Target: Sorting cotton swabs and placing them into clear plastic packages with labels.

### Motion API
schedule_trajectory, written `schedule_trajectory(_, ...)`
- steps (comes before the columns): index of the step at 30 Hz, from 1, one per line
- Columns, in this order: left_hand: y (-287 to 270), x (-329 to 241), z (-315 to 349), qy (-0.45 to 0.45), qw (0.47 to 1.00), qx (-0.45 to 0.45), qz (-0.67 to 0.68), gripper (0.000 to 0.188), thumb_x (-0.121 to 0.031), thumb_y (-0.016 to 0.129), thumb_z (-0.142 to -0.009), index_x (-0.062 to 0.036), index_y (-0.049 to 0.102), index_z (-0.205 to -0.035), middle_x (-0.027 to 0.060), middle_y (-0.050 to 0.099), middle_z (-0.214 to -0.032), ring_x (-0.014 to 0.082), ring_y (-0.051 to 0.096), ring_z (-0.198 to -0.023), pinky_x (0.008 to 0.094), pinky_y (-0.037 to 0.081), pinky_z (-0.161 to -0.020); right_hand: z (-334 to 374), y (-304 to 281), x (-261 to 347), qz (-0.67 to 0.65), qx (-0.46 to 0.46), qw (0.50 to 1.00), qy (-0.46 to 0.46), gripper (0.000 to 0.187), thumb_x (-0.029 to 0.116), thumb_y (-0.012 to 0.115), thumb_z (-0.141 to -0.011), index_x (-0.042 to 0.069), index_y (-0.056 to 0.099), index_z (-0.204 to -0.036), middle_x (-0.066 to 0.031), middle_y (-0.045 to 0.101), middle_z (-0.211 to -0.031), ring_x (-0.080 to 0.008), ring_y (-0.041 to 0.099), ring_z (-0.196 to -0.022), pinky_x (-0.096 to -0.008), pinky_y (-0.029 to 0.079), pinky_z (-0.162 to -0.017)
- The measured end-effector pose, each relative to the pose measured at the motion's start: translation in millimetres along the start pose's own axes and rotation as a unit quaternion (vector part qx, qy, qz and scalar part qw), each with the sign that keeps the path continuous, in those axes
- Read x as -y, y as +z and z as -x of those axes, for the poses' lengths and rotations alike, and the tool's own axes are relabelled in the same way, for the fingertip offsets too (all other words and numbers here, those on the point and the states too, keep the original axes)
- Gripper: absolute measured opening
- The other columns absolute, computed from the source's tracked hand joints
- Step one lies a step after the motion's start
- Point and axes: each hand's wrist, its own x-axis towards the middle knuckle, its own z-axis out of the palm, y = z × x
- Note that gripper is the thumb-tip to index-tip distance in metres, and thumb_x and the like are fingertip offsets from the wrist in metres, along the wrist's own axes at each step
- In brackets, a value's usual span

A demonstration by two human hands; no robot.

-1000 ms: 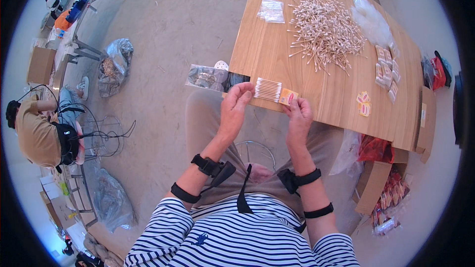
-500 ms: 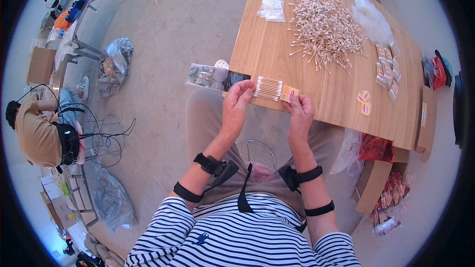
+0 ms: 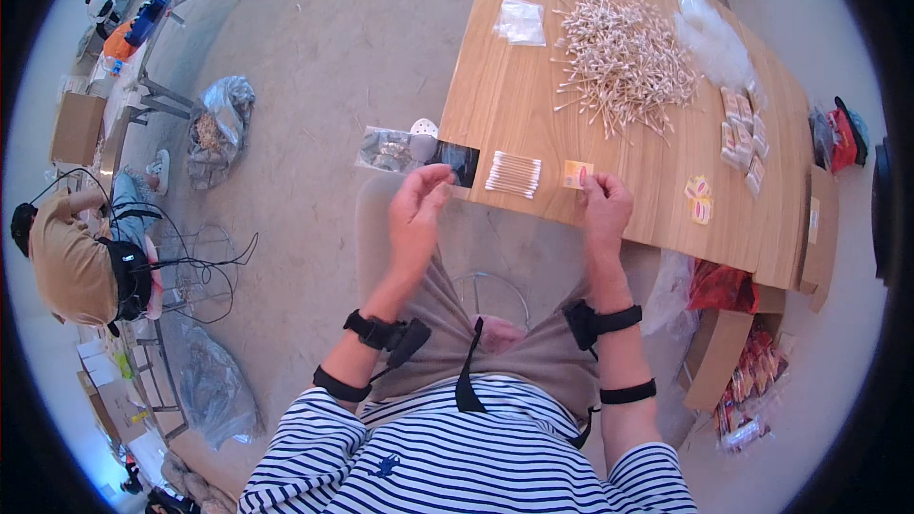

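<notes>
A flat row of cotton swabs lies side by side near the table's front edge, touched by neither hand. My left hand hovers off the table's left corner, fingers loosely bent and thumb apart, with nothing visible in it. Nearest to it is a dark flat item at that corner. To the right of the row, my right hand pinches a small yellow-orange card between thumb and fingers. Two or so similar yellow cards lie farther right on the wooden table.
A large heap of loose cotton swabs covers the table's middle. Clear plastic bags lie far left, more bags and packed swab bundles on the right. A cardboard box stands below. Another person sits at the left.
My left hand has let go of the swab row and drawn back left and down. My right hand has moved right with the card, away from the row, which stays on the table.
</notes>
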Motion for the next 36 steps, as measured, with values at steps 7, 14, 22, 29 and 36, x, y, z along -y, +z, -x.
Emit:
schedule_trajectory(7,-31.0,-1.4,10.9,-0.003,0.997,-0.058,-0.056,0.019,-0.004,0.059,-0.094,0.0016,0.063,-0.111,0.0068,0.067,-0.108,0.0136,0.063,-0.101,0.0283,0.048,-0.092,-6.1,-17.3,12.0,0.149,-0.021,0.989,-0.01,0.024,0.021,0.075,-0.085,-0.001,0.069,-0.09,-0.0151,0.069,-0.084,-0.0226,0.065,-0.08,-0.0388,0.05,-0.072)
schedule_trajectory(14,-40.9,7.5,14.1,-0.004,0.99,-0.126,-0.062,0.016,-0.004,0.063,-0.091,-0.0001,0.064,-0.107,0.0046,0.067,-0.103,0.0112,0.062,-0.095,0.0253,0.048,-0.085,48.1,20.6,37.8,0.381,0.143,0.823,-0.396,0.095,0.048,0.076,-0.076,-0.005,0.037,-0.145,-0.0238,0.037,-0.151,-0.0392,0.03,-0.143,-0.0499,0.023,-0.119)
schedule_trajectory(22,-47.5,25.1,7.3,-0.042,0.988,-0.142,0.039,0.023,-0.008,0.068,-0.091,-0.0005,0.059,-0.111,0.0048,0.065,-0.099,0.0112,0.062,-0.089,0.0245,0.05,-0.079,61.5,46.7,33.6,0.375,0.219,0.812,-0.389,0.122,0.063,0.078,-0.063,-0.005,0.027,-0.151,-0.021,0.025,-0.159,-0.0369,0.016,-0.151,-0.0529,0.015,-0.121)
schedule_trajectory(29,-33.3,35.2,-23.0,-0.153,0.953,-0.156,0.21,0.027,-0.021,0.072,-0.092,-0.0035,0.056,-0.106,0.006,0.064,-0.095,0.0141,0.063,-0.083,0.0278,0.052,-0.073,65.3,51.9,34.2,0.389,0.221,0.812,-0.375,0.124,0.059,0.082,-0.061,-0.005,0.026,-0.151,-0.0232,0.024,-0.159,-0.0383,0.017,-0.15,-0.0524,0.016,-0.121)
schedule_trajectory(36,-37.6,53.1,-55.9,-0.188,0.929,-0.177,0.264,0.022,-0.021,0.074,-0.09,-0.0086,0.058,-0.098,0.0026,0.064,-0.084,0.0133,0.06,-0.07,0.0274,0.05,-0.061,69.0,58.3,36.4,0.395,0.216,0.808,-0.381,0.123,0.06,0.081,-0.062,-0.008,0.027,-0.15,-0.0248,0.025,-0.158,-0.0386,0.017,-0.15,-0.049,0.015,-0.122)
